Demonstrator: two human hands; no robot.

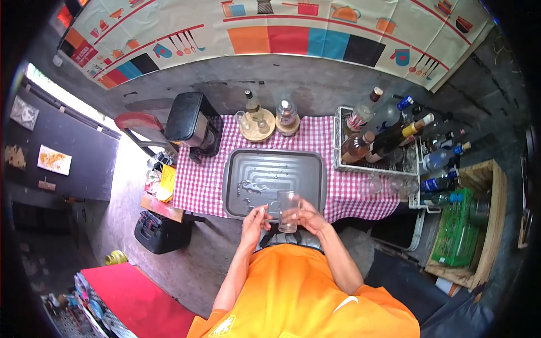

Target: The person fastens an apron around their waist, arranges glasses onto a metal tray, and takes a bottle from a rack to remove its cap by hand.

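Observation:
My right hand is wrapped around a clear drinking glass, which stands roughly upright over the near edge of the grey tray. To its left, my left hand is closed, fingertips pinched together just beside the glass. Something small and clear may be between those fingers, but it is too small to make out. Wet-looking patches shine on the ribbed tray. Under the tray lies a pink-and-white checked tablecloth.
A black coffee maker stands at the back left. Behind the tray, a round wooden board carries a bottle and small glasses, beside a glass jar. At right are a white basket of bottles and a green crate.

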